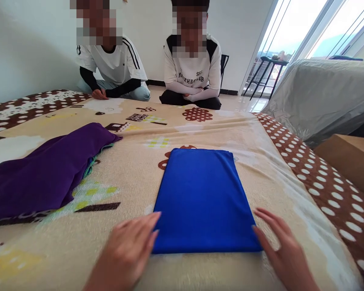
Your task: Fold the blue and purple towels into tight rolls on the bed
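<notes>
A blue cloth (pixel 204 198) lies folded into a flat, neat rectangle in front of me. My left hand (pixel 129 244) is at its near left corner, fingers stretched toward the edge; whether they touch the fabric I cannot tell. On the opposite side my right hand (pixel 280 240) has thumb and fingers apart beside the near right corner, gripping nothing. Off to the left rests a purple cloth (pixel 45 171), loosely folded and rumpled, with a strip of green trim showing along its right side.
Both cloths lie on a patterned beige blanket (pixel 133 173) with a brown polka-dot border. Two people sit beyond its far edge, one person (pixel 115 64) at left and another person (pixel 194 70) in the middle. A cardboard box (pixel 352 157) and plastic-covered furniture (pixel 324 93) stand at right.
</notes>
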`<state>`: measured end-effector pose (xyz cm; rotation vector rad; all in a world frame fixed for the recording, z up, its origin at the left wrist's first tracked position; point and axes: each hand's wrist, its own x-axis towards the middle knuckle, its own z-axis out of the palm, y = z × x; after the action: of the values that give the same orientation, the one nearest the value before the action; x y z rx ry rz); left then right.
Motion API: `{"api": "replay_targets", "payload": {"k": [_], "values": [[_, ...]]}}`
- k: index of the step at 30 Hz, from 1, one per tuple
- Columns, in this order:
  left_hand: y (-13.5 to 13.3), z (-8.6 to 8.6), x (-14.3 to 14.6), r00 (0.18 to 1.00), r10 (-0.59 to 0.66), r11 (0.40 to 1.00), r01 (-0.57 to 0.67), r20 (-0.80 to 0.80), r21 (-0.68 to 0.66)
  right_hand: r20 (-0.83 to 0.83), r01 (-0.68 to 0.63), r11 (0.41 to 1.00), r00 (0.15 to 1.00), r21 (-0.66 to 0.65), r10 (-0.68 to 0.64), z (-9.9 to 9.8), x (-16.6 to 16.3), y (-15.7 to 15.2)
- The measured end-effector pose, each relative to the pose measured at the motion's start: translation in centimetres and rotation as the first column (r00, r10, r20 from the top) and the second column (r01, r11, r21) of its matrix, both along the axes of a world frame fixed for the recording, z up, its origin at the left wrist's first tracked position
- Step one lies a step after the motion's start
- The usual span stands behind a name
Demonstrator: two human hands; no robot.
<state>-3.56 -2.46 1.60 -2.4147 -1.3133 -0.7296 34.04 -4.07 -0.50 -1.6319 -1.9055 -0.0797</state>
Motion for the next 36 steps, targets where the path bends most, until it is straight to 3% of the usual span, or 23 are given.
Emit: {"api": "replay_targets", "payload": {"k": [3, 5, 7, 11, 14, 17, 20, 22, 26, 29, 32, 34, 36], "values": [[1.5, -0.9, 5.7, 0.980, -0.133, 0.989, 0.120, -0.151, -0.092, 0.183, -0.293, 0.954, 0.936, -0.068, 0.301, -0.1, -6.3, 1.3], [2.3, -2.1, 7.0, 0.971, -0.148, 0.979, 0.117, -0.188, -0.169, 0.271, -0.340, 0.932, 0.892, -0.122, 0.361, -1.1, -8.3, 2.0], [2.8, -3.3, 5.5, 0.977, -0.107, 0.970, 0.062, -0.183, -0.236, 0.309, -0.270, 0.949, 0.900, -0.160, 0.308, -2.3, -7.4, 2.6], [2.4, -4.0, -0.1, 0.982, 0.071, 0.954, -0.117, -0.173, -0.275, 0.318, -0.064, 0.982, 0.941, -0.177, 0.119, -3.8, -1.7, 2.4], [1.6, -3.1, 0.8, 0.976, 0.149, 0.962, -0.179, -0.156, -0.205, 0.320, -0.023, 0.991, 0.945, -0.131, 0.064, -2.9, -1.7, 1.7], [1.8, -2.2, 6.0, 0.985, -0.027, 0.975, -0.011, -0.169, -0.221, 0.303, -0.223, 0.957, 0.914, -0.185, 0.271, -1.2, -6.4, 2.2], [3.9, -2.3, 8.9, 0.965, -0.205, 0.927, 0.136, -0.166, -0.350, 0.242, -0.380, 0.874, 0.856, -0.303, 0.457, -0.7, -9.3, 4.6], [5.7, -2.9, 7.4, 0.974, -0.176, 0.909, 0.106, -0.142, -0.403, 0.223, -0.314, 0.888, 0.890, -0.335, 0.399, -1.3, -7.9, 6.6], [6.9, -3.8, 1.1, 0.990, 0.061, 0.904, -0.109, -0.127, -0.414, 0.238, -0.061, 0.947, 0.961, -0.315, 0.141, -2.7, -1.0, 8.4], [6.1, -3.0, 0.5, 0.975, 0.166, 0.901, -0.210, -0.146, -0.379, 0.283, 0.010, 0.970, 0.957, -0.244, 0.061, -2.4, 0.2, 7.9], [6.6, -1.8, 4.3, 0.987, 0.008, 0.900, -0.078, -0.162, -0.430, 0.285, -0.168, 0.950, 0.927, -0.265, 0.243, -1.2, -3.7, 8.1], [8.4, -1.5, 7.2, 0.973, -0.167, 0.858, 0.063, -0.162, -0.509, 0.248, -0.322, 0.882, 0.875, -0.344, 0.416, -0.7, -6.8, 9.4], [11.1, -1.6, 8.5, 0.963, -0.218, 0.833, 0.098, -0.160, -0.544, 0.219, -0.381, 0.842, 0.848, -0.383, 0.483, -0.7, -8.2, 11.8]]}}
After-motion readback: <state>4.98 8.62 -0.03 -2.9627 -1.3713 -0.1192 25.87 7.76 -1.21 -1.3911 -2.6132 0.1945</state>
